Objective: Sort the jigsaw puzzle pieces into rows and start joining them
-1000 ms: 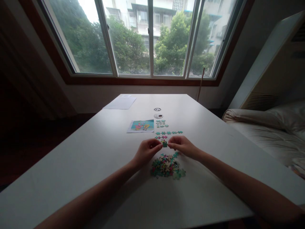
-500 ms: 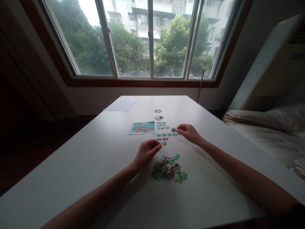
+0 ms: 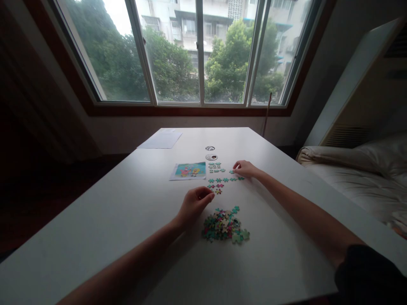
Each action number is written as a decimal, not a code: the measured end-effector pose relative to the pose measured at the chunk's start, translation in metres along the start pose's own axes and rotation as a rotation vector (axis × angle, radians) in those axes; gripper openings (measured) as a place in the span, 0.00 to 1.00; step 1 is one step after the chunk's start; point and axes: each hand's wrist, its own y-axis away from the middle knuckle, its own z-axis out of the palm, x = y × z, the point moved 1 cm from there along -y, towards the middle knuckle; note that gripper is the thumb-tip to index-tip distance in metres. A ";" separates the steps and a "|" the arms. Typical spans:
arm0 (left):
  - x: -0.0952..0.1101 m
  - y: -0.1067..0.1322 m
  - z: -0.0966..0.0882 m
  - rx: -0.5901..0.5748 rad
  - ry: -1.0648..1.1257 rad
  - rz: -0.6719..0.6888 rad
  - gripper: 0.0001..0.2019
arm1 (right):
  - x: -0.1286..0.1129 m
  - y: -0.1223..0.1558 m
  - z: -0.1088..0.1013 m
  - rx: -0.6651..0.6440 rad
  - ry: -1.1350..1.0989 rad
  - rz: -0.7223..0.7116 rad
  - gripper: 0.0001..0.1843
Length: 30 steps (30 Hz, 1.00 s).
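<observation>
My right hand point(image 3: 245, 168) reaches out over the white table point(image 3: 127, 203), fingers pinched on a green puzzle piece point(image 3: 232, 172) that it sets down by a row of teal pieces point(image 3: 225, 179). My left hand point(image 3: 194, 202) rests loosely curled on the table, fingertips together, just left of two pink pieces point(image 3: 217, 187). Whether it holds anything is hidden. A pile of mixed puzzle pieces point(image 3: 224, 224) lies close in front of me, right of my left wrist. A small group of teal pieces point(image 3: 215, 167) lies further back.
A printed reference picture point(image 3: 188, 170) lies left of the laid-out pieces. Two small round things point(image 3: 211, 153) sit behind them, and a sheet of paper point(image 3: 160, 139) lies at the far left corner. A cushioned sofa point(image 3: 359, 169) stands to the right. A wide window is ahead.
Both hands pinched one green piece together a second ago. My right hand then carried it away to the far right end of the teal row. My left hand stayed in place.
</observation>
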 end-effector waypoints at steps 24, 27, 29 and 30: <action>0.003 0.001 -0.001 -0.004 -0.004 0.010 0.11 | -0.015 0.009 0.002 0.132 -0.037 -0.155 0.12; 0.002 0.000 -0.001 -0.004 -0.006 0.016 0.11 | -0.026 0.034 -0.007 0.004 -0.140 -0.331 0.12; 0.002 0.000 -0.001 -0.002 -0.008 0.020 0.11 | -0.033 0.056 -0.011 -0.190 -0.215 -0.487 0.13; 0.001 0.000 -0.001 0.000 -0.005 0.019 0.11 | -0.035 0.068 -0.012 -0.297 -0.227 -0.540 0.14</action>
